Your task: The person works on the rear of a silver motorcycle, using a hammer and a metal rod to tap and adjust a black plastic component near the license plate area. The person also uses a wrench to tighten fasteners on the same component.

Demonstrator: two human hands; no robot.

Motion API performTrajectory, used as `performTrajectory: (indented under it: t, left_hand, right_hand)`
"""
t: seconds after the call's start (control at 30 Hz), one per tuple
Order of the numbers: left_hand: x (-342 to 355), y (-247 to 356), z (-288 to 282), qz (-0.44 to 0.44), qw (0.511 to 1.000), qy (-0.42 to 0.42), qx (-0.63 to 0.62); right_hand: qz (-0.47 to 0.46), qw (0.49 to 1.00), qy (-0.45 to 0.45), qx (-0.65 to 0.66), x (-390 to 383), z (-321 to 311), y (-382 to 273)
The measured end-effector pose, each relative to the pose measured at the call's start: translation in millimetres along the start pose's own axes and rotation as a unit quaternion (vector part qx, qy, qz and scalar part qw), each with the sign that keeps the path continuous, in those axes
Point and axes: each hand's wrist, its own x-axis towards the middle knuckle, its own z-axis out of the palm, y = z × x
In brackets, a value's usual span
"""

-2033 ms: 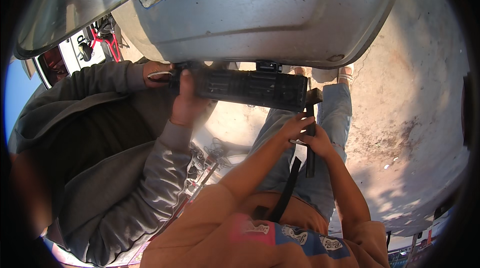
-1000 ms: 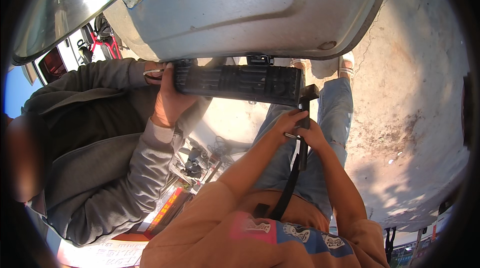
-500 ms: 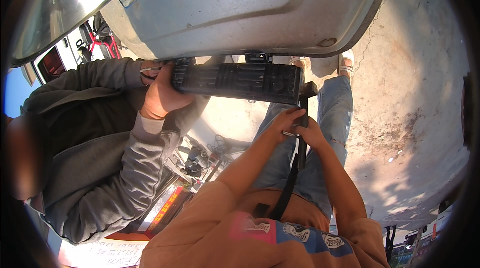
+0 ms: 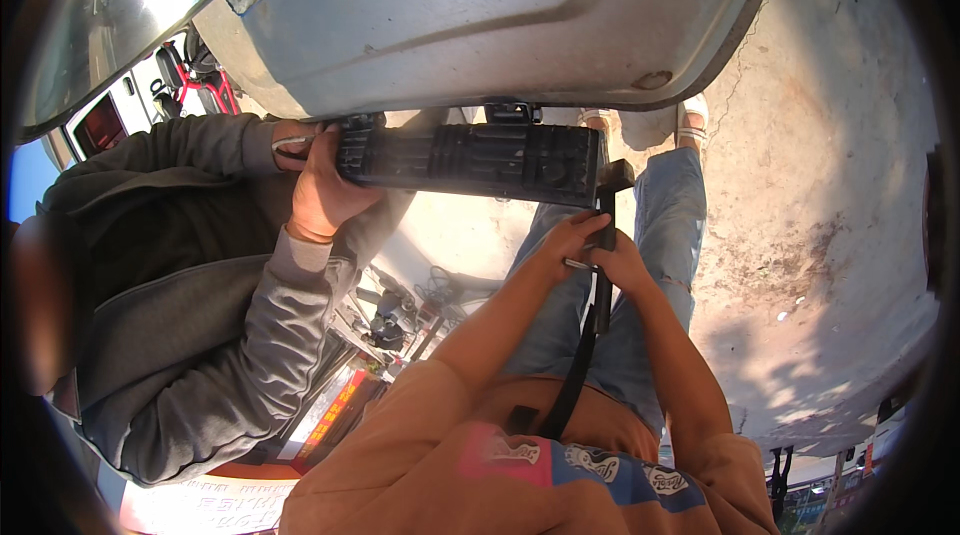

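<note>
A black hammer (image 4: 617,175) stands nearly upright in the picture, its blocky head by the right end of a long, ribbed black step-like part (image 4: 470,157). Whether head and part touch, I cannot tell. My left hand (image 4: 568,247) is closed on the handle from the left, and my right hand (image 4: 622,263) wraps it from the right. A thin, shiny metal piece (image 4: 579,265) shows between my hands; what it belongs to is unclear. A co-worker's hand (image 4: 328,190) grips the left end of the ribbed part, beneath a pale grey vehicle panel (image 4: 450,25).
The co-worker in a grey jacket (image 4: 200,335) is close on my left. A black strap (image 4: 572,385) hangs from my waist. Concrete ground (image 4: 800,185) lies to the right. A headlamp-like clear cover (image 4: 140,5) is at upper left, and bicycle-like parts (image 4: 385,320) are below the co-worker's arms.
The co-worker, the ribbed part's left end and the vehicle panel sit slightly further left in the picture. My hands stay on the hammer, whose head is a touch higher.
</note>
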Motion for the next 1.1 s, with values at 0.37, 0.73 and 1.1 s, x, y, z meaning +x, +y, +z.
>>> performTrajectory:
  t: [0.37,0.73,1.1]
  left_hand:
    - [0,3,6,-0.007,1.0,0.02,0.007]
    - [2,2,8,-0.001,1.0,0.012,-0.014]
    - [-2,7,15,-0.01,1.0,0.02,-0.015]
  right_hand:
    - [-0.01,1.0,0.002,0.026,-3,0,-7]
    - [-0.007,0.999,0.031,0.032,-6,0,-12]
    - [0.0,0.999,0.018,0.048,-5,-2,-18]
